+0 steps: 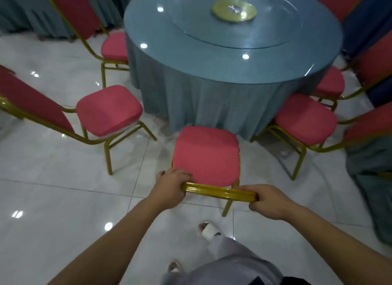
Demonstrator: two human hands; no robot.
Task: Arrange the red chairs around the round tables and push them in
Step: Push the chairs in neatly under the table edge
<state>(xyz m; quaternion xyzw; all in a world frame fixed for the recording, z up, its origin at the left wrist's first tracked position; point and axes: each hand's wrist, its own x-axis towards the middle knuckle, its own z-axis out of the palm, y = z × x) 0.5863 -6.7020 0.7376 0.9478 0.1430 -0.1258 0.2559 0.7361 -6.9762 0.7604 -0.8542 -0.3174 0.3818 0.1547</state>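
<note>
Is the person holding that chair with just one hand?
No, the left hand and right hand both grip the gold top rail of the red chair.

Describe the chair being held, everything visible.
The held chair has a red padded, fabric-looking seat on a shiny gold metal-looking frame. It stands on the white tiled floor, facing the round table, its seat front near the blue skirt, not yet pushed under. The left hand and right hand grip the gold top rail of its back.
</note>
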